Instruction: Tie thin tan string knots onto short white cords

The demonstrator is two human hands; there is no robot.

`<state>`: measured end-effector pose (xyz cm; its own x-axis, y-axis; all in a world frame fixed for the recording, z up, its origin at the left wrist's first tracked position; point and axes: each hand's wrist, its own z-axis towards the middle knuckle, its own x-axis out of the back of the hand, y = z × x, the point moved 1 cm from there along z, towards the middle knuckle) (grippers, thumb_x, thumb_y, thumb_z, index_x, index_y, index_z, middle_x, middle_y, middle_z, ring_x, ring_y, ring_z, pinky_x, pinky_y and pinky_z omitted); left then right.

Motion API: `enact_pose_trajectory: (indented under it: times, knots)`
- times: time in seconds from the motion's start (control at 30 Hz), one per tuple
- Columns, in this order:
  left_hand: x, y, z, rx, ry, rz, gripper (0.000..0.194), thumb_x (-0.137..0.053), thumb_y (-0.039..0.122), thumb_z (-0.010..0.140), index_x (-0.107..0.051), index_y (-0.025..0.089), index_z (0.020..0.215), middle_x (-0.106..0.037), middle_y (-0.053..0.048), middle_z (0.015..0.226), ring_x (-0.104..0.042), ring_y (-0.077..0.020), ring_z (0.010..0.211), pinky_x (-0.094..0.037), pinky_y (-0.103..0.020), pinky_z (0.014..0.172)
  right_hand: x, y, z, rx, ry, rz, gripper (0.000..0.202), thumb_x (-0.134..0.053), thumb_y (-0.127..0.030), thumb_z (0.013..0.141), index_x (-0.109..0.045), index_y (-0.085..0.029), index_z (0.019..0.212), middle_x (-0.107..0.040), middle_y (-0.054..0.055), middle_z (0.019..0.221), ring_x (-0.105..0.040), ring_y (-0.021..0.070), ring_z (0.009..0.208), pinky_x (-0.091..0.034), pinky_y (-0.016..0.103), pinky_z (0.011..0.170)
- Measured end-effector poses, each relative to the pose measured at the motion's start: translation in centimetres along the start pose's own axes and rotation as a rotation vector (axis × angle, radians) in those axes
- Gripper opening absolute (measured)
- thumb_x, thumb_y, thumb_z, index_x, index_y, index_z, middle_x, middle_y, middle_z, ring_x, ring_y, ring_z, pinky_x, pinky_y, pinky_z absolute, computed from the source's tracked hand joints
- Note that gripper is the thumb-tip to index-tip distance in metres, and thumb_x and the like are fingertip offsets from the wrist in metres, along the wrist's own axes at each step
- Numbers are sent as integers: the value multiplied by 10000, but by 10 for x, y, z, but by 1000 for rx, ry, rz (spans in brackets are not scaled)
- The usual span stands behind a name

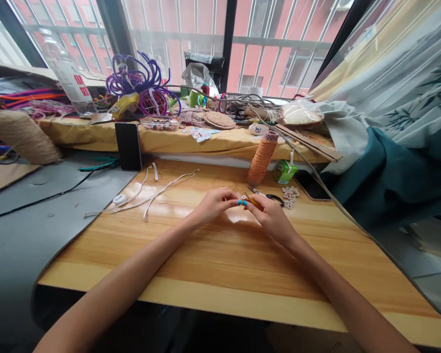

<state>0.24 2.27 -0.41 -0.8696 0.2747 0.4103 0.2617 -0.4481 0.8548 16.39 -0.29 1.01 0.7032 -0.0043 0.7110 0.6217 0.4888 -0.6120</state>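
My left hand (pixel 217 202) and my right hand (pixel 270 215) meet over the wooden table, with thumbs and fingertips pinched close together. Between the fingertips shows a small white ring (pixel 243 197), gripped at my left fingers. A slim gold-coloured tool (pixel 255 200), perhaps a crochet hook, lies in my right fingers; most of it is hidden. Just beyond the right hand are black-handled scissors (pixel 275 199), partly covered. Beside them sits a pile of small white rings (pixel 290 195). A cone of orange yarn (pixel 262 159) stands behind the hands.
A green drink carton (pixel 285 171) and a phone lying flat (pixel 312 185) are at the right. White cords (pixel 158 193) and a round white tape measure (pixel 119 200) lie left. Another phone (pixel 128 146) stands upright near teal-handled pliers (pixel 99 164). Craft supplies crowd the cloth-covered ledge (pixel 191 143).
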Motion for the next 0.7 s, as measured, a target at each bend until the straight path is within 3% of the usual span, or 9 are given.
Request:
enact_pose_trajectory:
  times: [0.27,0.5,0.7]
  knots:
    - [-10,-2,-3,103,94,-207,239,-547,358,692,-596,124,691,-580,-16,694,-496,-116,679,-372,-212,635,-2,5,0,-68,-76,126,242,-443,-340,788,-568,-157,691,-584,9,662,-498,117,605,-347,221,568]
    - [-11,-3,0,183,91,-333,364,-448,450,729,-599,119,707,-549,-12,655,-442,-88,588,-360,-213,574,0,4,0,-92,-51,123,311,-435,-379,785,-549,-153,604,-531,-8,577,-446,99,539,-315,218,526]
    - [-8,2,0,183,59,-344,259,-534,359,686,-609,134,791,-597,-23,731,-478,-99,653,-364,-212,603,-3,8,1,-91,-89,140,250,-461,-375,768,-585,-162,722,-579,14,678,-502,123,626,-370,235,597]
